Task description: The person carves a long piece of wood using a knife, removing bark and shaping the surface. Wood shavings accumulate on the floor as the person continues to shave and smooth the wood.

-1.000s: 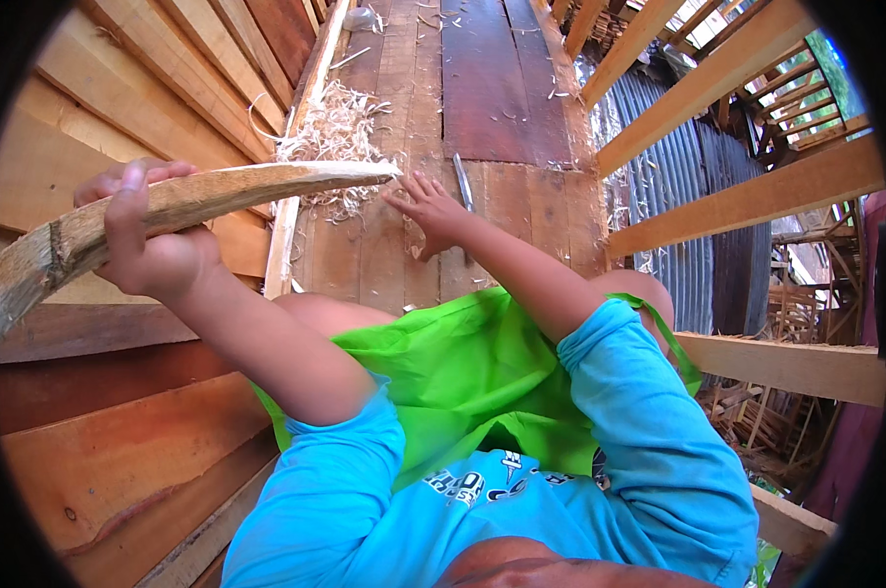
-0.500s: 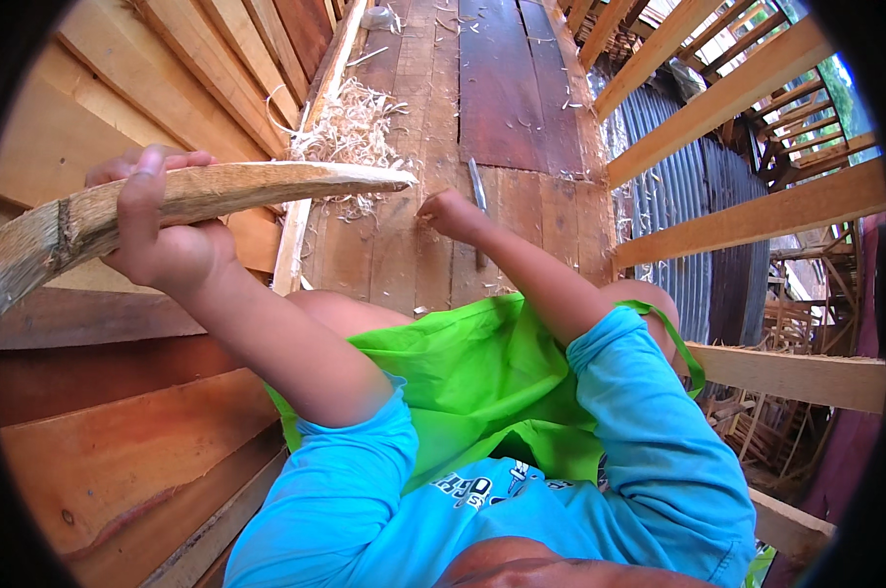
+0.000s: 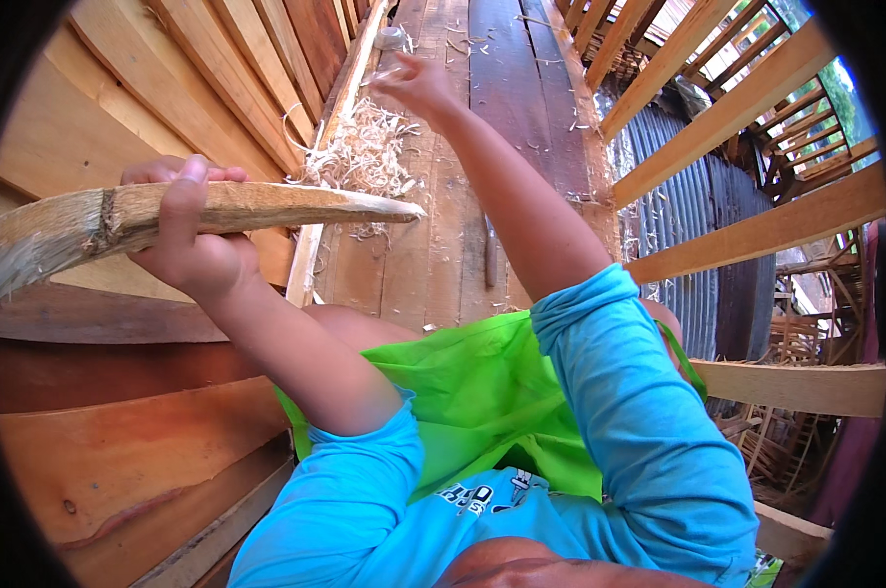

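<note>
My left hand [image 3: 193,230] is wrapped round a curved piece of wood [image 3: 257,203], thumb on top. The wood's narrow end is carved pale and points right; its thicker end, with a dark notch, runs out at the left rim. My right hand [image 3: 418,86] is stretched forward over the far floorboards, fingers apart, beside the heap of curled wood shavings [image 3: 365,152]. Something pale, perhaps a shaving, shows at its fingertips, too small to make out. A knife [image 3: 491,257] lies on the boards under my right forearm, which partly hides its blade.
A small round pale object [image 3: 392,39] stands beyond my right hand. Planks [image 3: 110,122] line the left side. Wooden rails [image 3: 757,220] run along the right, with corrugated metal sheet [image 3: 673,162] behind them. A green apron [image 3: 472,392] covers my lap.
My right hand has moved from near the wood's tip forward and left past the shavings, its fingers opening out. The wood in my left hand has shifted slightly right and down.
</note>
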Available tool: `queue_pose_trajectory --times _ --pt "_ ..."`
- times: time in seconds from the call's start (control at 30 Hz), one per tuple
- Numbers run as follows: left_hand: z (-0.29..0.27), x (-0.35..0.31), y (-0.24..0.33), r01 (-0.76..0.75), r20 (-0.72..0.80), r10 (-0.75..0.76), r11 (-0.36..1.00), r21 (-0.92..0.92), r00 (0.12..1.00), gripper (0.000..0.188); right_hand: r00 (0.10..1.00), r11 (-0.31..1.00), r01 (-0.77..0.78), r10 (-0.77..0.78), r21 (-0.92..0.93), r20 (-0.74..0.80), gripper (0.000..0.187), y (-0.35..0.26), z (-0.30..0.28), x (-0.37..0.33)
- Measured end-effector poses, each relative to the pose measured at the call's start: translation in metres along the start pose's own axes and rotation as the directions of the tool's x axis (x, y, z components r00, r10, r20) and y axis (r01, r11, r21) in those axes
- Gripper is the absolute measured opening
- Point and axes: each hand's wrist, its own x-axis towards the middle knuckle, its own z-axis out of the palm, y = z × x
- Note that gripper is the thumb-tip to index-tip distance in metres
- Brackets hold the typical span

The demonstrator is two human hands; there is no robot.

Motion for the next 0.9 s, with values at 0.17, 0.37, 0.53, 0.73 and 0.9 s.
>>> queue_pose_trajectory --times 0.17,0.37,0.53,0.73,0.9 --pt "-0.001 0.0 0.0 -0.002 0.029 0.003 1.0 -0.008 1.0 0.015 0.995 0.968 0.026 0.0 -0.249 0.101 0.064 0.001 -0.022 -0.006" --pt "-0.002 0.001 -0.004 -0.018 0.033 0.019 1.0 -0.02 0.999 0.014 0.817 0.467 -0.08 0.537 -0.88 0.21 0.058 0.078 -0.047 -0.088" --pt "0.014 -0.006 -0.014 0.037 0.071 -0.03 0.994 -0.099 0.997 0.015 0.832 0.333 -0.12 0.547 -0.935 0.088 0.05 0.151 -0.05 -0.158" --pt "0.024 -0.011 -0.033 0.054 0.119 -0.035 0.985 -0.165 0.992 0.017 0.726 0.415 -0.161 0.664 -0.896 0.177 0.028 0.155 -0.069 -0.157" --pt "0.032 -0.017 -0.041 0.072 0.14 -0.046 0.98 -0.188 0.989 0.018 0.842 0.723 -0.491 0.537 -0.486 -0.052 0.027 0.137 -0.091 -0.166"
